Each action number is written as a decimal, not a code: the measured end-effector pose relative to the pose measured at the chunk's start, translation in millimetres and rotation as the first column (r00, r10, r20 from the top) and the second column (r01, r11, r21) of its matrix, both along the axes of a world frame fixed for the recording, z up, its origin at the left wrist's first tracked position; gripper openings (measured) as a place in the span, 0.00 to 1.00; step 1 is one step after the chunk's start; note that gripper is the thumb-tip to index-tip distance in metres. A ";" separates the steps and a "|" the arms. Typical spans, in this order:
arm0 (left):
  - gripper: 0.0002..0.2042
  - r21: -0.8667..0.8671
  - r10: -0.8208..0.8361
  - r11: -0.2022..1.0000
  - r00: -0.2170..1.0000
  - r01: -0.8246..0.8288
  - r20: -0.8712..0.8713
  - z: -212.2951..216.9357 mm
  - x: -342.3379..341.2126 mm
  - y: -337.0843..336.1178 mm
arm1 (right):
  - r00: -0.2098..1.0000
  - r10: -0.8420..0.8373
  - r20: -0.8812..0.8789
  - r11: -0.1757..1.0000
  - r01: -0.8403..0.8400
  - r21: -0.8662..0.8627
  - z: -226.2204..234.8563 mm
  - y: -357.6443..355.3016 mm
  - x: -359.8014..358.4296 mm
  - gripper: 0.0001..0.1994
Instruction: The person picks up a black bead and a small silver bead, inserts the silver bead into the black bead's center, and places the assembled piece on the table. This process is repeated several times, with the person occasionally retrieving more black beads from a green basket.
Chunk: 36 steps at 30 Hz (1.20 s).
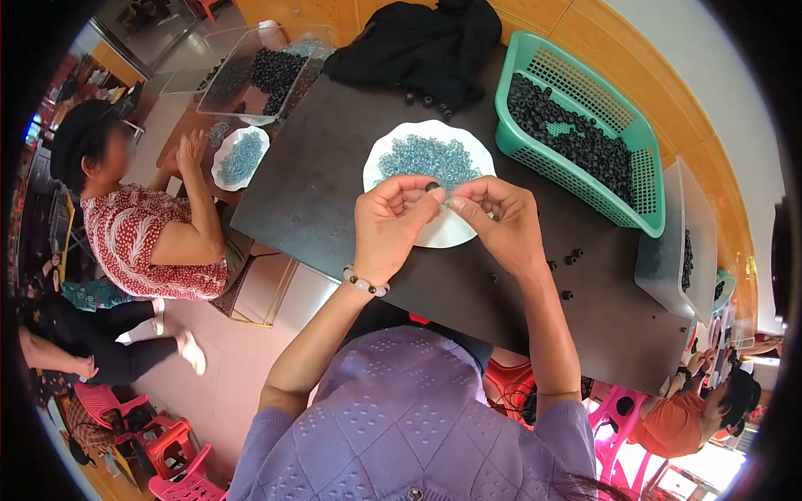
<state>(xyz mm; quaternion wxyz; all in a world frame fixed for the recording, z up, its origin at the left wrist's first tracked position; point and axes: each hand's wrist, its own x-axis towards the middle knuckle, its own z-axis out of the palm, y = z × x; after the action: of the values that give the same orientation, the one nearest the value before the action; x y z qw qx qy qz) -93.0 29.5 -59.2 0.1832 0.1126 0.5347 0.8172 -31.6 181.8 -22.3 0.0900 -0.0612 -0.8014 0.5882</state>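
Both my hands meet over the near part of a white scalloped plate [380, 157] heaped with small clear bluish rings [430, 159]. Pinched in my left hand [393, 224] is a small black round plastic piece [432, 187]. A bead bracelet circles that wrist. My right hand [501, 219] brings thumb and forefinger together right beside the black piece; whatever lies between those fingertips is too small to make out. A green perforated basket [576, 171] to the right holds many similar black pieces [568, 134].
Several loose black pieces [572, 257] lie on the dark table [309, 167]. A black cloth [418, 50] is bunched at the far edge. A clear bin [681, 242] stands right. At left, another person [159, 217] sits by a plate of rings [241, 159] and a clear tub [267, 79].
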 end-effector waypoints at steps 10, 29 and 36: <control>0.12 -0.144 0.065 0.987 0.996 -0.074 -0.067 -2.1 -12.5 -18.5 | 0.982 -0.099 -0.163 0.869 0.165 0.466 -12.1 7.0 -7.3 0.07; 0.11 -0.112 0.172 0.979 0.984 -0.167 0.035 -24.6 17.5 -55.3 | 0.947 0.317 -0.058 0.580 -0.145 0.802 -16.3 -9.2 -24.2 0.03; 0.10 -0.094 0.158 0.983 0.987 -0.155 0.028 -26.8 20.9 -55.0 | 0.907 0.421 -0.006 0.438 -0.197 0.877 -16.7 -2.9 -32.3 0.05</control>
<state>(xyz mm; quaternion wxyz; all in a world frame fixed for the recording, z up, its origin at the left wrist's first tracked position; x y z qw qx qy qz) -72.1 -25.5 -86.0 0.1328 0.0470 0.5752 0.8058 -63.9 178.9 -39.0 0.0881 0.2069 -0.9670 0.1196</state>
